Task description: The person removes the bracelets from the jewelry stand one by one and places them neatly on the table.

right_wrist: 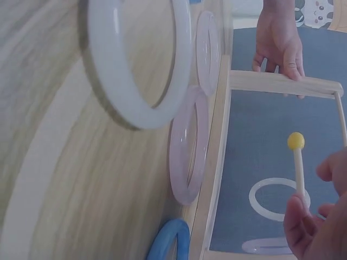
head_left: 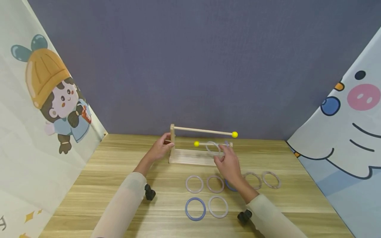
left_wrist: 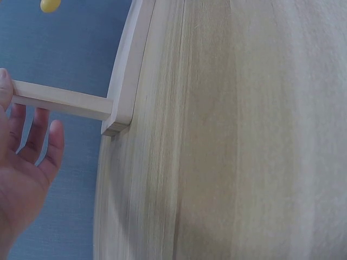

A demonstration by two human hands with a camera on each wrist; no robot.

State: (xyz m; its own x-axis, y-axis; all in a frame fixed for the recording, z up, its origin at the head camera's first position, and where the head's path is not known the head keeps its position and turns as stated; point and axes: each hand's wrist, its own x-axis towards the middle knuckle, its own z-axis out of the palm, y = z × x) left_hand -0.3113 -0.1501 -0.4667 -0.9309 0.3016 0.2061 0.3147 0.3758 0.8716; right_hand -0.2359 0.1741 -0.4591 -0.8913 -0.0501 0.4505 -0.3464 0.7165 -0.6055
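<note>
A wooden stand has a left post (head_left: 172, 140), a base (head_left: 190, 157) and two rods tipped with yellow balls. My left hand (head_left: 160, 150) grips that post, thumb on one side and fingers behind it; the left wrist view shows the post (left_wrist: 65, 100) under the thumb. With thumb and fingertips, my right hand (head_left: 230, 162) pinches a whitish ring (head_left: 207, 150) around the lower rod (head_left: 203, 144). In the right wrist view this ring (right_wrist: 252, 197) hangs inward from the yellow ball (right_wrist: 296, 141). A pale purple ring (right_wrist: 265, 246) sits further along, near the stand's other end.
Several rings lie on the table in front of the stand, among them a blue ring (head_left: 195, 219) and a white ring (head_left: 218, 216). Another blue ring (head_left: 230, 188) is partly hidden under my right wrist. The upper rod (head_left: 205, 131) stretches above the lower one.
</note>
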